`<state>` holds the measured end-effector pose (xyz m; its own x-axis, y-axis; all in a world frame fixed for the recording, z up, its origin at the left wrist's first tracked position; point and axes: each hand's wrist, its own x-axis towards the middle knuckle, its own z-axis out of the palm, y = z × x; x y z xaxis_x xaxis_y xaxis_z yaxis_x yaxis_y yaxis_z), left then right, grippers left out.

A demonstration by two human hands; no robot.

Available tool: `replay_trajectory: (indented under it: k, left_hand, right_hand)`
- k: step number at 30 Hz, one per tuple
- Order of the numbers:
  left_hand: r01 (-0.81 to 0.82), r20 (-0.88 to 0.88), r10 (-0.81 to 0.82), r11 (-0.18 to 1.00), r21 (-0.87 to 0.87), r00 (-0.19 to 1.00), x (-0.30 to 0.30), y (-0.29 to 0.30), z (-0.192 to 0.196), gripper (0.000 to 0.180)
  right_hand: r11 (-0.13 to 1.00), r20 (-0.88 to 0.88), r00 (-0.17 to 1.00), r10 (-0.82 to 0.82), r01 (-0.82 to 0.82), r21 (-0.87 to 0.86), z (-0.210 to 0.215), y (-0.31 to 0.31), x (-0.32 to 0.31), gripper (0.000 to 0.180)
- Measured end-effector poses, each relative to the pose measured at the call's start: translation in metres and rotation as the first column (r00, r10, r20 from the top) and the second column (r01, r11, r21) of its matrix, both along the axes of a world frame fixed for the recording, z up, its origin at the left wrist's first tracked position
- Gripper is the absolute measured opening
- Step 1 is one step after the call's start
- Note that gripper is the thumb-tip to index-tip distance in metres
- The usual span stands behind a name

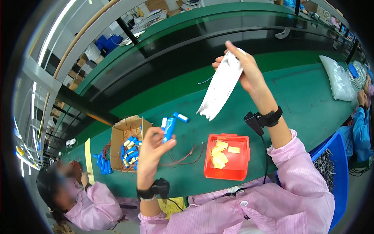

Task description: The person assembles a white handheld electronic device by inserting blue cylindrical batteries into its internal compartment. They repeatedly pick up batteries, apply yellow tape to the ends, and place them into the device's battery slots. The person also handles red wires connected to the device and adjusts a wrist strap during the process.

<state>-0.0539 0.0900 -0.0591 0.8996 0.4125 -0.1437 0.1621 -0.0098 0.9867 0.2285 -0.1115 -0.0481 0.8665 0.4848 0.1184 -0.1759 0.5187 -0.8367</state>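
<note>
My left hand [152, 150] is raised over the green bench, thumb and fingers closed on a blue cylindrical battery [169, 128]. Two more batteries are just behind it: one with a white end [163, 123], and one lying on its side [181, 117]. Higher up and to the right, my right hand [251, 72] grips a long white plastic shell [223, 84], tilted with its jagged end downward. A thin blue wire [205, 81] sticks out beside the shell. Below my hands on the bench lie red and dark wire leads [181, 160].
A red plastic tray [244, 156] holds several yellow square pieces. A cardboard box [119, 136] contains batteries with red wires; more batteries [103, 163] lie beside it. A co-worker [91, 204] sits at left. Blue bin [342, 183] of metal parts and clear bags [338, 80] are at right.
</note>
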Motion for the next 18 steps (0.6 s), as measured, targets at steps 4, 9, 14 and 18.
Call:
replay_trajectory:
  k: [4,9,14,18]
  left_hand:
    - [-0.014,0.205,0.006,0.999,0.037,0.979,-0.008,-0.042,0.048,0.035]
    - [0.028,0.239,-0.08,0.976,0.214,0.968,0.019,-0.083,0.049,0.038]
    - [-0.238,0.414,0.048,0.875,0.421,0.909,0.053,-0.101,0.044,0.025]
    - [-0.49,0.636,0.137,0.764,0.42,0.76,0.074,-0.111,0.033,0.019]
  right_hand:
    - [1.0,-0.017,1.0,-0.001,0.002,0.023,0.005,0.006,-0.017,0.04]
    - [0.994,0.064,0.996,-0.066,0.06,0.089,0.019,0.019,-0.046,0.038]
    - [0.98,0.077,0.993,-0.093,0.078,0.181,0.037,0.015,-0.071,0.037]
    - [0.963,0.032,0.996,-0.081,0.07,0.258,0.038,0.014,-0.078,0.037]
